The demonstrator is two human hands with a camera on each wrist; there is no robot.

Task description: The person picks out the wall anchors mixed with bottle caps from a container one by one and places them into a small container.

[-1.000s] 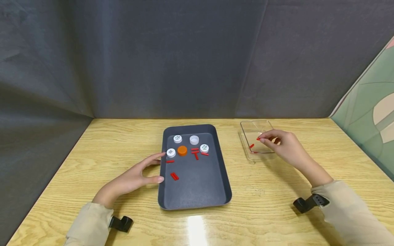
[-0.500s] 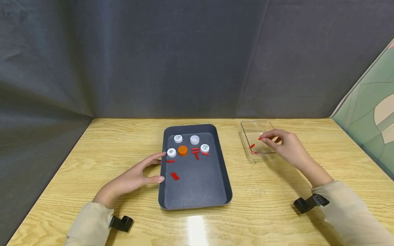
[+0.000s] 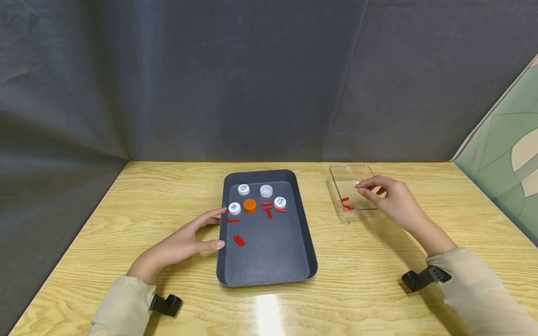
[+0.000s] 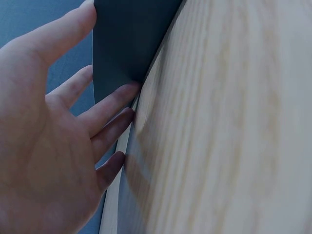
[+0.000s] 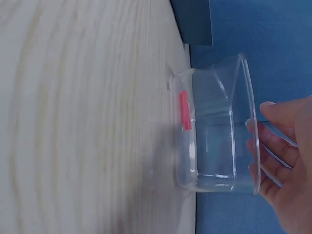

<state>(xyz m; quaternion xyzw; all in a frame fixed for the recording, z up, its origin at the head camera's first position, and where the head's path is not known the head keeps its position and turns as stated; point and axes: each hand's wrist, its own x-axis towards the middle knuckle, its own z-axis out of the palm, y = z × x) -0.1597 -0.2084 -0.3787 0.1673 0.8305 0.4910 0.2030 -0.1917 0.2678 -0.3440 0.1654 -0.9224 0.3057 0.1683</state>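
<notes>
My left hand (image 3: 178,245) is at the left side of a dark grey tray (image 3: 271,254), thumb and fingers spread along its edge. In the left wrist view its fingertips meet the tray's outer wall (image 4: 126,48). My right hand (image 3: 392,198) hovers over the rim of a clear plastic box (image 3: 349,165), with thumb and fingertips slightly apart and nothing between them. Small red sticks (image 3: 347,206) lie on the bottom of the box; the right wrist view shows red sticks (image 5: 185,109) there too. Several more red sticks (image 3: 238,240) are scattered in the tray.
White bottle caps stand in the tray's far half, one of them an upturned cap (image 3: 266,190), around an orange cap (image 3: 250,206). Tray and box rest apart on a wooden table (image 3: 336,280). Behind the table hangs a dark curtain (image 3: 252,84).
My right fingers have let go of a red stick, which dropped into the clear box beside the sticks there. The left hand and tray have stayed in place.
</notes>
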